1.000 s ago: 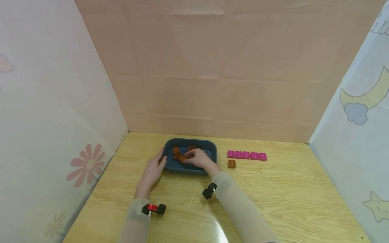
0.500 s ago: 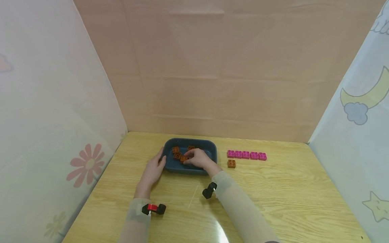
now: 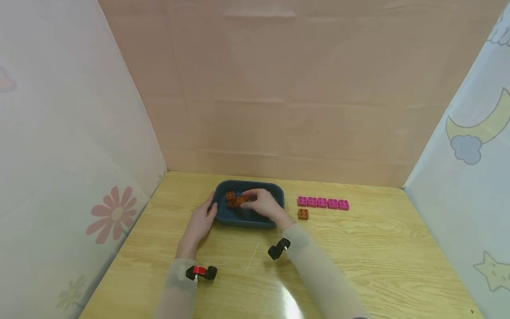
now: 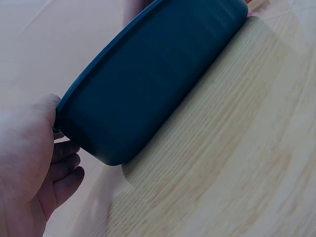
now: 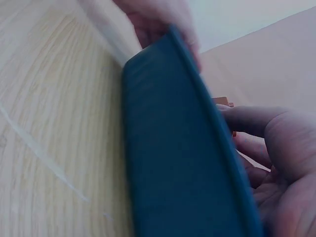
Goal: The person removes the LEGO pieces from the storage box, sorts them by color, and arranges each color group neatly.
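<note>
My left hand (image 3: 202, 221) grips the left end of a dark blue tray (image 3: 247, 225). In the left wrist view, the thumb is at the rim of the tray (image 4: 143, 84), with the other fingers curled by its end wall. Over the inside of the tray, my right hand (image 3: 263, 204) pinches an orange building brick (image 3: 241, 200) between thumb and fingers. The right wrist view shows only a little of that brick (image 5: 223, 100) past the tray wall. Other orange bricks (image 3: 229, 195) lie in the tray's left part. The right hand may hide more.
Right of the tray, several pink bricks (image 3: 322, 202) stand in a row on the wooden table (image 3: 378, 248). One orange brick (image 3: 303, 214) sits in front of the row's left end. Patterned cloth walls (image 3: 119, 133) enclose the sides, and a plain tan sheet (image 3: 279, 88) the back.
My right hand has risen slightly, away from me, and the pinched orange brick has come up with it from the tray floor. The left hand stays at the tray's end.
</note>
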Demonstrator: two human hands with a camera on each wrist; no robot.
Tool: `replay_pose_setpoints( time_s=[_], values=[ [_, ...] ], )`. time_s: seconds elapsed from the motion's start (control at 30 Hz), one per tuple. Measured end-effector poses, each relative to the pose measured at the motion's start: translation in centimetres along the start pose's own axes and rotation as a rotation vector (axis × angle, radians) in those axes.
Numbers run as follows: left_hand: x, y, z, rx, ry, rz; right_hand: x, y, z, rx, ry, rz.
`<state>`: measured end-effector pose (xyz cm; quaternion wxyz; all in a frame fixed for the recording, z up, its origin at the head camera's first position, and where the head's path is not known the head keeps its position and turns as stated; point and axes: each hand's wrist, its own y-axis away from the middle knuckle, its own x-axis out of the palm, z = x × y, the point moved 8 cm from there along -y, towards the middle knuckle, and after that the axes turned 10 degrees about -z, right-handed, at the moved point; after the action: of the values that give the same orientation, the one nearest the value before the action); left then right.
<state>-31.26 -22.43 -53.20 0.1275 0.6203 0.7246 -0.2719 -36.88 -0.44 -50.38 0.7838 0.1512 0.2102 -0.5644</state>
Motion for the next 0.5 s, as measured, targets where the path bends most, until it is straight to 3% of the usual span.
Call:
replay_pose_setpoints(
  time_s=[0.23, 0.5],
  values=[
    [0.0, -0.1, 0.0, 0.003, 0.001, 0.007, -2.3, 1.7, 1.3, -0.017, -0.043, -0.03],
    [0.1, -0.2, 0.2, 0.008, 0.007, 0.004, -4.8, 3.9, 1.3, -0.006, -0.127, -0.07]
  ],
)
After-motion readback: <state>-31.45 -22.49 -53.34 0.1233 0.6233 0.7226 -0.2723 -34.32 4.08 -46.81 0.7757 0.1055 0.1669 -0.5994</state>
